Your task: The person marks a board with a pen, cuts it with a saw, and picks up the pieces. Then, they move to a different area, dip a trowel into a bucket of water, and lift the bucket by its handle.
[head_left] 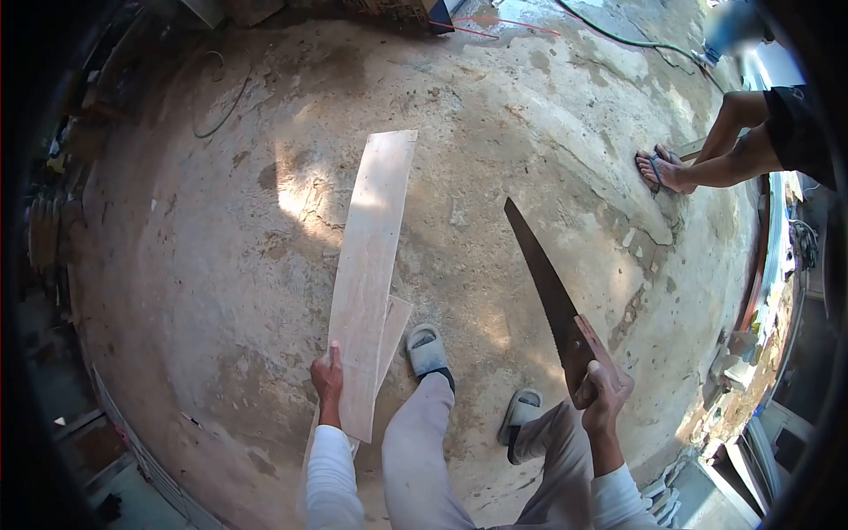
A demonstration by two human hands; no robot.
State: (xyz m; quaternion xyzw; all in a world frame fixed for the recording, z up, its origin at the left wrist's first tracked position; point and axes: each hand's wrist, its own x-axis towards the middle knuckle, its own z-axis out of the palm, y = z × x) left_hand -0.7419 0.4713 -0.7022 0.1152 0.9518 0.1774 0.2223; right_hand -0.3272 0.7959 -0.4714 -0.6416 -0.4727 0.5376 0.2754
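Observation:
My left hand [328,382] grips the left edge of a long pale wooden board [372,256], thumb on its upper face. The board stretches away from me over the floor. Another piece of wood [394,327] shows partly from beneath it, the rest hidden. On the right, my right hand [604,389] is wrapped round the wooden handle of a hand saw [546,278]. The dark, toothed blade points forward and slightly left, well apart from the board.
My slippered feet [429,351] stand on the rough concrete floor [468,168]. At the upper right another person's legs [720,155] reach in, with sandals on. A dark hose [618,37] lies at the top, and clutter [738,362] lines the right side.

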